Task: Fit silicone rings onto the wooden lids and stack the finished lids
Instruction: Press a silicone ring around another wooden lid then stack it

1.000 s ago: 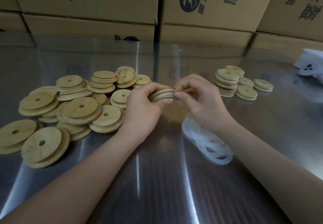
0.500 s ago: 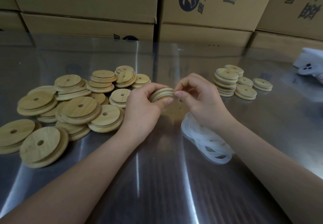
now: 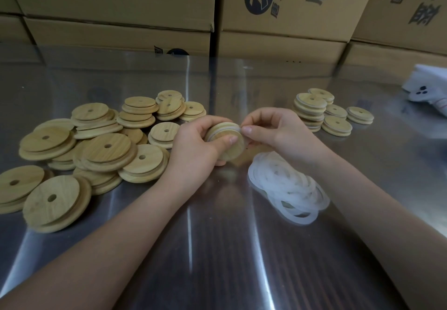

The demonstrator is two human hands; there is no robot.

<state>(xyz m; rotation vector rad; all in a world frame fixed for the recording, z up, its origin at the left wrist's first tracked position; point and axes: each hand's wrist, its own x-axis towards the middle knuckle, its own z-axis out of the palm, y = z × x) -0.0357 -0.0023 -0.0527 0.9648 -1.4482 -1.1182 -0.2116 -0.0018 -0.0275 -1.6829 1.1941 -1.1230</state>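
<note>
Above the tabletop point(image 3: 217, 261) centre, your left hand point(image 3: 193, 145) is gripping the wooden lid point(image 3: 227, 144), your right hand point(image 3: 278, 130) pinching the silicone ring point(image 3: 235, 128) onto its rim. Uneven stretch could be risking the ring springing off.

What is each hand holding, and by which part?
Left hand grips a wooden lid by its rim; right hand pinches the silicone ring at the lid's edge.

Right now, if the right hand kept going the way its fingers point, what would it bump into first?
The wooden lid held by the left hand: the right hand already pinches the silicone ring at its rim. Beyond lie the loose lids, though depth is unclear.
</note>
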